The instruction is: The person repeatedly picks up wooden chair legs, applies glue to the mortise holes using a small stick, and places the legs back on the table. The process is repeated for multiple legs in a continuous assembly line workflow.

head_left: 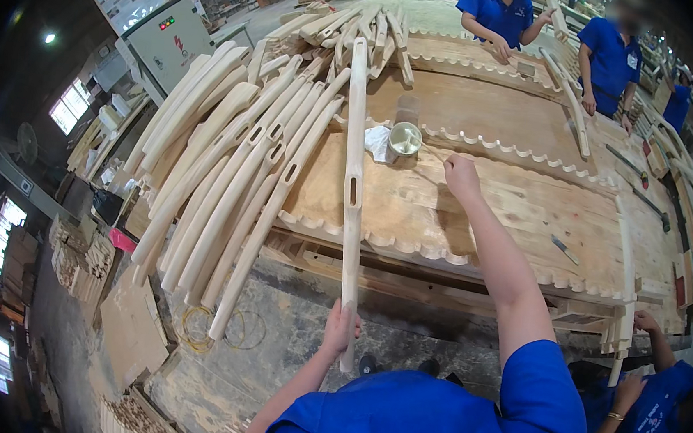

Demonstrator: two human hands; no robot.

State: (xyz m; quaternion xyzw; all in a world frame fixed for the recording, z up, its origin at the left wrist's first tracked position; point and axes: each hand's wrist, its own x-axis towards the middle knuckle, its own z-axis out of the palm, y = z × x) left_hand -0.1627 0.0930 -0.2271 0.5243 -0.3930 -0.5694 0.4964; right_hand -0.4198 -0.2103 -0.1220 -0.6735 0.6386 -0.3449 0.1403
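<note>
My left hand (340, 330) is closed round the near end of a long, pale wooden leg (355, 135), which has an oblong slot cut in it. The leg runs away from me across the scalloped rail of the worktable. Over the table, my right hand (461, 177) pinches a thin stick (433, 151). Its far end reaches to a small round pot (402, 153) with pale stuff inside; whether the tip bears a brush cannot be made out. Beside the pot lies a crumpled white cloth (378, 142).
Many similar slotted wooden legs (244, 158) are heaped at my left. A small knife-like tool (564, 250) and two dark-handled tools (651, 206) rest on the table (511, 214). Co-workers in blue stand across the table (504, 16) and close on my right (642, 416).
</note>
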